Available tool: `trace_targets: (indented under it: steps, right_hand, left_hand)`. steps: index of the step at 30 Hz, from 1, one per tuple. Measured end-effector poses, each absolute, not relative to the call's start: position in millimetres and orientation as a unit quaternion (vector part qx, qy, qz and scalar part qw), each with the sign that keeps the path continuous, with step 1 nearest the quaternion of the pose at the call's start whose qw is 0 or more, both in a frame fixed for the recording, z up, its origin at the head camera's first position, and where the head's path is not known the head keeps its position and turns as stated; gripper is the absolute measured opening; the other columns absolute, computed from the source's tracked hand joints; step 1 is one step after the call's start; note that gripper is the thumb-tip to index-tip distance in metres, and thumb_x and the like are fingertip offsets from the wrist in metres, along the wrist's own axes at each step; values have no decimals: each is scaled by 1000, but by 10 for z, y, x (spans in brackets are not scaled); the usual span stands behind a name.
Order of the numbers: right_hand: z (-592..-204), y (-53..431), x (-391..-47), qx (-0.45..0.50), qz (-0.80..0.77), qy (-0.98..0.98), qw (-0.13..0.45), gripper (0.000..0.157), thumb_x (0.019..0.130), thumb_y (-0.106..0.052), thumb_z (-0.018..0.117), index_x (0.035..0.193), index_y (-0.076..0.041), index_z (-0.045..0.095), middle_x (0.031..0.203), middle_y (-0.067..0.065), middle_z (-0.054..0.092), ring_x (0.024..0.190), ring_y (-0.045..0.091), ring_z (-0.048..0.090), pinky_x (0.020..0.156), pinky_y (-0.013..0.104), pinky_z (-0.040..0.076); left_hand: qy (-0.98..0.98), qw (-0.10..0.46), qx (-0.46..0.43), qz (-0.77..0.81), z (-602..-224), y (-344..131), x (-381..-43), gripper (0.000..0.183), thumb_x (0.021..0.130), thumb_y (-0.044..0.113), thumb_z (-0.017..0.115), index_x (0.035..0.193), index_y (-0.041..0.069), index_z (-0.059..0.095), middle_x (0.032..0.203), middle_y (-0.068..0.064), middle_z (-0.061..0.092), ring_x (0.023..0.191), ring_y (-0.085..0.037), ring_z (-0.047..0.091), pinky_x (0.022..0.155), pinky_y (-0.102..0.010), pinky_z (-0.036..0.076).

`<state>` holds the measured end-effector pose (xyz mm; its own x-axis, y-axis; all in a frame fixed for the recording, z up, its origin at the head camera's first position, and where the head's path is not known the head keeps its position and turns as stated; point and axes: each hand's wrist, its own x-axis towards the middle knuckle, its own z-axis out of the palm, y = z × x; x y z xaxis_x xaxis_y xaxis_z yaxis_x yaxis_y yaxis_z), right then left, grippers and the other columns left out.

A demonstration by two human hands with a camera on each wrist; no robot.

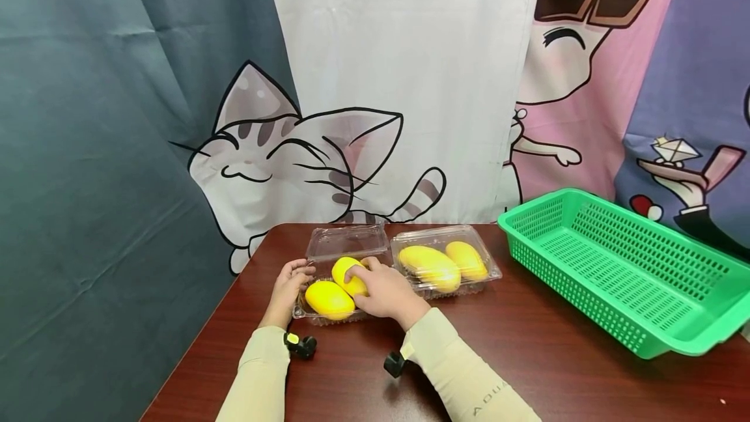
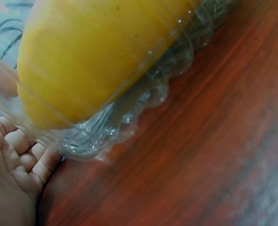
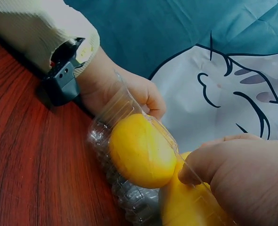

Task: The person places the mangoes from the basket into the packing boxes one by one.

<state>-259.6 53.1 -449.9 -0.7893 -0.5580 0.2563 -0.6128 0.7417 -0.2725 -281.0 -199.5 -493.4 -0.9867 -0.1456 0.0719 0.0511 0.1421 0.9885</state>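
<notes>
An opened clear plastic clamshell box (image 1: 346, 243) on the table holds two yellow mangoes. My left hand (image 1: 289, 285) holds this box at its left side, its fingers bent at the rim. In the left wrist view, that hand's curled fingers (image 2: 28, 155) lie against the plastic beside the front mango (image 2: 96, 61). My right hand (image 1: 387, 288) reaches in from the right and grips the rear mango (image 1: 346, 271), thumb on its near side. The front mango (image 1: 329, 299) lies beside it, left and nearer. The right palm hides part of the gripped mango.
A second clear box (image 1: 492, 266) with two mangoes (image 1: 430, 267) stands just right of the first, its lid over them. A large green plastic basket (image 1: 580, 305) sits at the right of the brown table (image 1: 498, 357). A printed curtain (image 1: 410, 51) hangs behind.
</notes>
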Motion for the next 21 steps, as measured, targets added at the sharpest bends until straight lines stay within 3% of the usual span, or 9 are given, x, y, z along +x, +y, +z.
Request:
trace_targets:
  steps: [4,13,21]
  right_hand:
    - [-4490,532,-2584,317,171,-929,83,34,90,-33,62,123,-34,59,140,11,50,111,30,61,90,45,48]
    - [-4419,548,-2573,323,227,-915,82,32,95,-30,59,127,-26,61,135,4,55,109,24,57,90,40,49]
    - [-4440,552,-2562,322,254,-906,102,26,97,-31,59,121,-22,63,131,2,56,107,21,54,89,38,47]
  left_hand:
    - [-750,59,22,-659,-4779,-1953,-2717,53,97,0,46,149,-5,37,138,-31,54,120,-42,53,87,-30,44]
    - [-738,51,14,-672,-4904,-2064,-2819,58,92,-4,38,150,0,38,143,-26,52,123,-34,50,85,-24,42]
    - [-714,44,0,-698,-4918,-2103,-2818,75,87,-11,33,160,4,20,149,-27,46,142,-32,37,99,-37,34]
